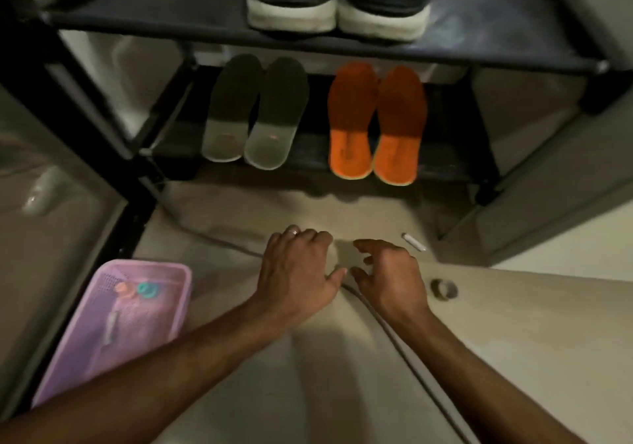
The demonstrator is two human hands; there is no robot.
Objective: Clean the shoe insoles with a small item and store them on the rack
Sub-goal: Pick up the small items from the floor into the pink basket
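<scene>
Left hand: my left hand [297, 268] hangs just over the floor [342, 375], fingers loosely curled and gripping nothing; a ring [293, 231] sits on one finger.
Right hand: my right hand [390, 272] is beside it, fingers spread and relaxed, empty; thumbs nearly touch.
Grey insoles: the grey insoles [255, 113] lie side by side on the lower shelf [445, 155] of the rack [85, 101], heels at its front edge.
Orange insoles: the orange insoles [376, 123] lie just right of them, heels slightly past the edge.
Upper shelf: a pair of dark sneakers [337, 1], white soles at the front lip.
Open room: bare floor between the rack and my hands; a cable [394, 330] runs under them.
Left edge: a pink basket [113, 323] against the rack post.
Right side: a small white stick [413, 241] and a tape roll [443, 289] near my right hand.
Writing: too blurred to read.
</scene>
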